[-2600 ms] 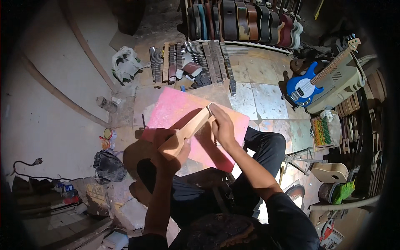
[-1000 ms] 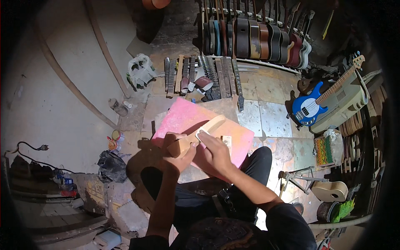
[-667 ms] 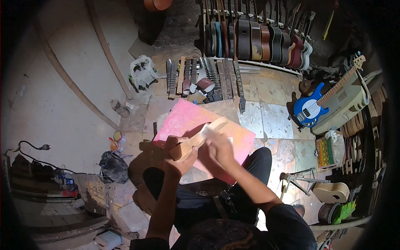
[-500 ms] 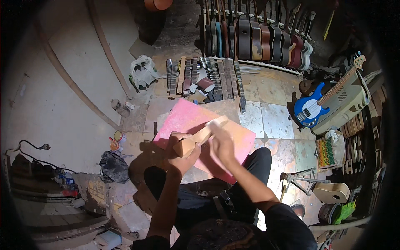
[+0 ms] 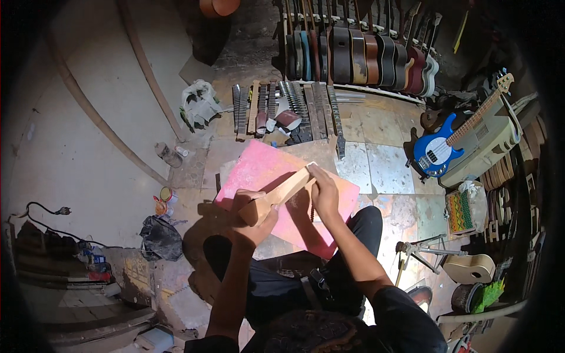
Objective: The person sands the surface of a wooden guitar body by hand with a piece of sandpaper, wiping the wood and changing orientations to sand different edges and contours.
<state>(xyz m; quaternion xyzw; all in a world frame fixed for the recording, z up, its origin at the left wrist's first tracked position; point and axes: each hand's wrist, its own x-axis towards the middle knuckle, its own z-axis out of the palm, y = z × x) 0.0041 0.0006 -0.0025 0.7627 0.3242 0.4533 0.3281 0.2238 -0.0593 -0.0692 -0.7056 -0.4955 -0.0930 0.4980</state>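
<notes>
A pale, bare wooden guitar neck [image 5: 285, 189] slants up and to the right above a pink board [image 5: 250, 159] in front of my lap. Its thick end is gripped by my left hand [image 5: 254, 220], thumb on one side and fingers curled round the other. My right hand [image 5: 323, 194] is closed at the narrow far end, with the fingers bent over its edge. A small whitish patch shows at that tip; whether a thin sheet lies under those fingers is hidden. The neck's shadow falls across the board.
Several fretted necks [image 5: 285, 112] lie beyond the board, with guitars [image 5: 365, 56] racked behind them. A blue bass guitar [image 5: 435, 147] leans at the right. Tin cans [image 5: 166, 196] and a black plastic bag [image 5: 160, 235] sit at the left, near a wall.
My right hand, blurred over the neck's narrow part before, is now sharp and slightly farther right at the tip. The neck has tilted up a little; my left hand keeps its grip.
</notes>
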